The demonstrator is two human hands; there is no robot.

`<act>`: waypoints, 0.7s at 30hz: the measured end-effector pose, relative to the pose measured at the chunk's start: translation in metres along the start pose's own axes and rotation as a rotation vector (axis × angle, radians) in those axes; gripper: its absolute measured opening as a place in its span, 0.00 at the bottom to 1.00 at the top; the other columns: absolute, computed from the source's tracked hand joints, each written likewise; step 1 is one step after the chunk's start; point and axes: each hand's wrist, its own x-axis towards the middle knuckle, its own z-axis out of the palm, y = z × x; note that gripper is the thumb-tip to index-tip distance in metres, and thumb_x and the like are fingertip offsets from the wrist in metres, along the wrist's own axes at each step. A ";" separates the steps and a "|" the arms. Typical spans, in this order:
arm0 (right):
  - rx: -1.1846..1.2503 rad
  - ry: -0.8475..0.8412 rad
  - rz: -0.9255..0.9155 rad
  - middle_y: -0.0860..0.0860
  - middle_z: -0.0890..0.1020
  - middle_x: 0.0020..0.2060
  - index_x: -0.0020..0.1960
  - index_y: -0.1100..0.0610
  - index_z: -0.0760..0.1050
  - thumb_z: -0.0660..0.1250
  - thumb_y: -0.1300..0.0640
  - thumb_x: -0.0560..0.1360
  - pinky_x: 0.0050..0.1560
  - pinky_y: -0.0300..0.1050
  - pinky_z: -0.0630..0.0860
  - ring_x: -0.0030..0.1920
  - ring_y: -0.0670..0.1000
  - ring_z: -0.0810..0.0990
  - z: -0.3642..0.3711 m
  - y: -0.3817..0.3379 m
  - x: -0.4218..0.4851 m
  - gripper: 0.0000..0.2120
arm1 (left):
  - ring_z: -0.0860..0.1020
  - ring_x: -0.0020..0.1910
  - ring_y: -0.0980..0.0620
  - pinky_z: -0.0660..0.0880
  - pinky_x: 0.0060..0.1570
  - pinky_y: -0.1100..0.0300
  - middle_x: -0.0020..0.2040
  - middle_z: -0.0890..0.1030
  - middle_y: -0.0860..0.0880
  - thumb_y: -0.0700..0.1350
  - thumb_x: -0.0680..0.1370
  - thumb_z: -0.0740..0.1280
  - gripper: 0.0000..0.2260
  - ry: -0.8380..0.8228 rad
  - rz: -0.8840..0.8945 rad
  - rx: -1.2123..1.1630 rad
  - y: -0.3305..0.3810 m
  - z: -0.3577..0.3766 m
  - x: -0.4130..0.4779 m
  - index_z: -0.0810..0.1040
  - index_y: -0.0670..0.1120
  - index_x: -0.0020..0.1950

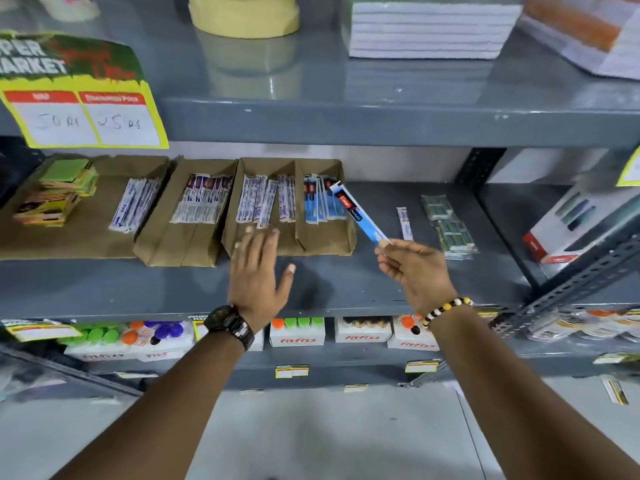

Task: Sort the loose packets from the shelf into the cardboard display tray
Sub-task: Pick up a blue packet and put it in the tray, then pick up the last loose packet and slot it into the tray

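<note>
Head view: right hand (415, 271) pinches a blue packet (356, 216) by its lower end, fingers (383, 244) closed on it. Packet's long axis slants up and to the left, free end over the right-hand compartment of the cardboard display tray (332, 249), where matching blue packets (318, 202) stand. Tray lies up-left of the gripping fingers; right hand is the nearer one. Left hand (258, 271) spread flat, holding nothing, hovering just before the tray's front edge. One white packet (404, 223) lies loose on the shelf (381, 202), right of the tray, beside green packets (450, 230). Likely next: drop blue packet in.
</note>
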 end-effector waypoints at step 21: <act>-0.013 0.163 0.049 0.61 0.85 0.44 0.46 0.67 0.80 0.69 0.71 0.73 0.45 0.44 0.84 0.42 0.54 0.84 0.090 0.020 0.074 0.03 | 0.51 0.80 0.43 0.51 0.76 0.38 0.81 0.56 0.43 0.64 0.80 0.53 0.36 -0.245 0.017 0.114 -0.031 0.047 -0.011 0.50 0.45 0.81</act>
